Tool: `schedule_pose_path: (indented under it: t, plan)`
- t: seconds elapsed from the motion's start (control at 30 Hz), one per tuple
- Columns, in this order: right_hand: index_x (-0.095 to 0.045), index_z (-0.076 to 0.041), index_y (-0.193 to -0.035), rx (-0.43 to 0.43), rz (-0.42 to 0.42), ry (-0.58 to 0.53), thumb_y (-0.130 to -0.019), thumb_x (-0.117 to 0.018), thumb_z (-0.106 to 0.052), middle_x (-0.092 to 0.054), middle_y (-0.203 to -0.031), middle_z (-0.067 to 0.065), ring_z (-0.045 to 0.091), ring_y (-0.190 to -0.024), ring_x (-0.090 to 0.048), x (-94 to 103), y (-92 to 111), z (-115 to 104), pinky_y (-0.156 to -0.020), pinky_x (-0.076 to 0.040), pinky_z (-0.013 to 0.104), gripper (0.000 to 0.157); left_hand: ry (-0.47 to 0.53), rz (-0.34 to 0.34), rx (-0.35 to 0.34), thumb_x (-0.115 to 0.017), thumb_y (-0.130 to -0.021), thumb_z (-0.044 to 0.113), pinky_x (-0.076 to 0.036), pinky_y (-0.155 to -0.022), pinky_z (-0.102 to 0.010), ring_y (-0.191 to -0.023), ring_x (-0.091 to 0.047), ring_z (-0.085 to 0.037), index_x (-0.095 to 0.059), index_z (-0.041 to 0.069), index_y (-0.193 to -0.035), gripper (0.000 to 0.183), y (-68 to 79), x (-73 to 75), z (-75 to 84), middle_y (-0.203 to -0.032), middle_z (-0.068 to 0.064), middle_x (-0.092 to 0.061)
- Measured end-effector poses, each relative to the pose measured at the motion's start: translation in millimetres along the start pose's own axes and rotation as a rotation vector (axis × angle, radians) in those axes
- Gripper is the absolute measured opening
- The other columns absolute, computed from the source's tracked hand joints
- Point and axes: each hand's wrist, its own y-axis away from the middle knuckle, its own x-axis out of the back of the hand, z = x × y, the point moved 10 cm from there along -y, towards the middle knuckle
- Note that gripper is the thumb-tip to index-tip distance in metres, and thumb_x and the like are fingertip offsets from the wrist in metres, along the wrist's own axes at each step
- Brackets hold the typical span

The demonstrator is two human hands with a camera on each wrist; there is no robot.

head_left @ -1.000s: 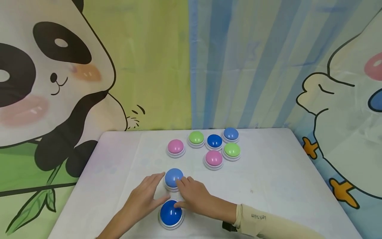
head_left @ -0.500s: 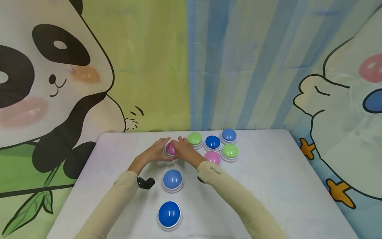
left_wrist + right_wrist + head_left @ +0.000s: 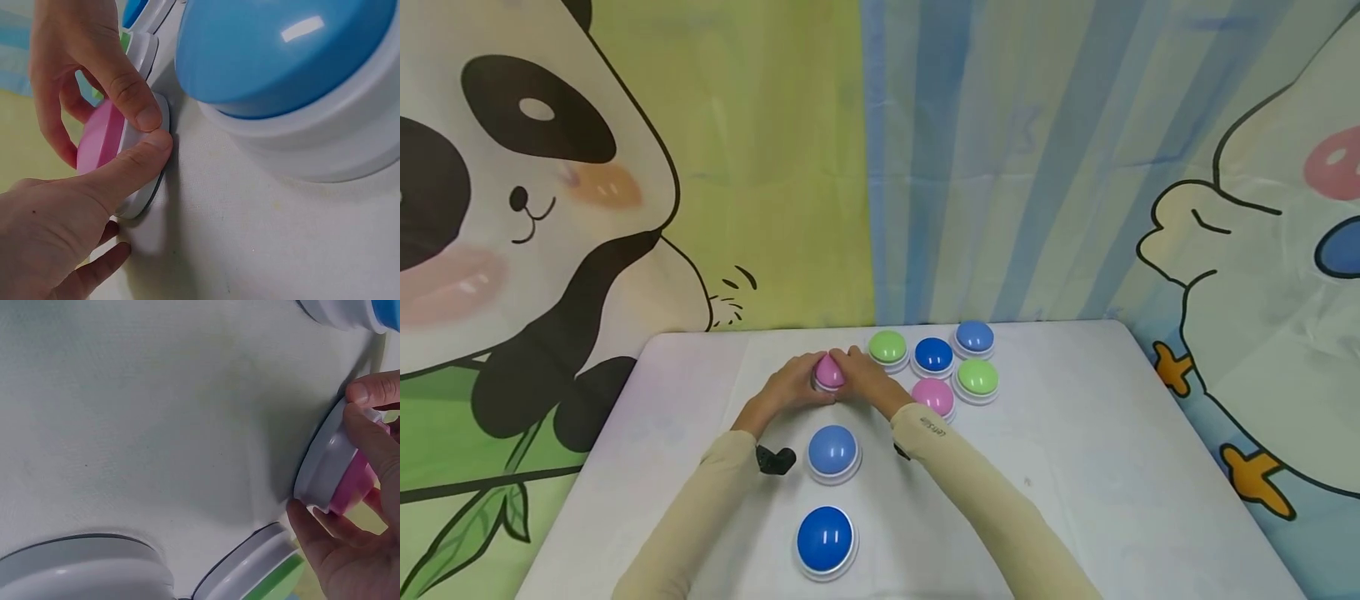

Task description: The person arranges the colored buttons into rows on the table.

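Both hands hold a pink push button (image 3: 829,372), a dome on a round white base, toward the back of the white table. From the left, my left hand (image 3: 786,386) grips the base, its thumb along the near side in the left wrist view. My right hand (image 3: 867,382) grips the opposite side, with fingers spread around the base in the right wrist view. The two thumb tips meet at the near edge of the white base. Nearer the front stand a light blue button (image 3: 832,450) and a darker blue button (image 3: 825,537), one behind the other.
To the right of the hands sits a cluster: a green button (image 3: 887,346), a dark blue button (image 3: 933,354), a light blue button (image 3: 974,336), another green button (image 3: 978,377) and another pink button (image 3: 932,396). Behind the table (image 3: 1075,450) hangs a cartoon-printed curtain (image 3: 775,167).
Both hands have left the two blue buttons at the front and gone back to the pink one, which they now hold. Over the last half second they have barely moved.
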Motion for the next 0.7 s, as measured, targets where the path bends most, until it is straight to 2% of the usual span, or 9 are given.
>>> schedule_pose_path:
  t: [0.17, 0.3, 0.47, 0.7]
  plan:
    - [-0.039, -0.018, -0.145, 0.014, 0.025, -0.052, -0.083, -0.077, -0.029, -0.051, -0.127, 0.014, 0.025, -0.114, -0.056, 5.2, 4, 0, -0.101, -0.050, 0.040, 0.074, 0.024, -0.010, -0.032, -0.085, -0.073, 0.025, -0.045, -0.105, -0.050, -0.123, -0.055, -0.034, -0.045, 0.000, -0.140, 0.082, -2.4, 3.3, 7.1, -0.133, -0.020, -0.058]
    - [-0.044, -0.018, -0.143, 0.025, 0.073, -0.093, -0.080, -0.080, -0.028, -0.053, -0.120, 0.013, 0.024, -0.106, -0.056, 12.7, 9, 2, -0.096, -0.052, 0.038, 0.073, 0.048, -0.004, -0.092, -0.087, -0.071, 0.022, -0.047, -0.103, -0.049, -0.119, -0.058, -0.035, -0.048, -0.003, -0.136, 0.080, -3.9, 8.6, 17.5, -0.129, -0.022, -0.060]
    - [-0.048, -0.020, -0.141, 0.037, 0.145, -0.122, -0.077, -0.082, -0.032, -0.054, -0.115, 0.011, 0.023, -0.101, -0.054, 20.6, 18, 7, -0.090, -0.052, 0.037, 0.074, 0.133, -0.024, -0.067, -0.086, -0.072, 0.020, -0.052, -0.096, -0.045, -0.112, -0.061, -0.033, -0.046, 0.000, -0.140, 0.082, -2.7, 9.0, 16.8, -0.134, -0.021, -0.057]
    - [-0.047, -0.022, -0.142, 0.029, 0.172, -0.166, -0.077, -0.082, -0.034, -0.053, -0.116, 0.011, 0.023, -0.104, -0.053, 24.3, 28, 19, -0.090, -0.053, 0.037, 0.075, 0.183, -0.033, -0.069, -0.087, -0.070, 0.021, -0.054, -0.094, -0.042, -0.110, -0.063, -0.031, -0.045, 0.001, -0.142, 0.085, -6.9, 4.0, 22.6, -0.137, -0.021, -0.055]
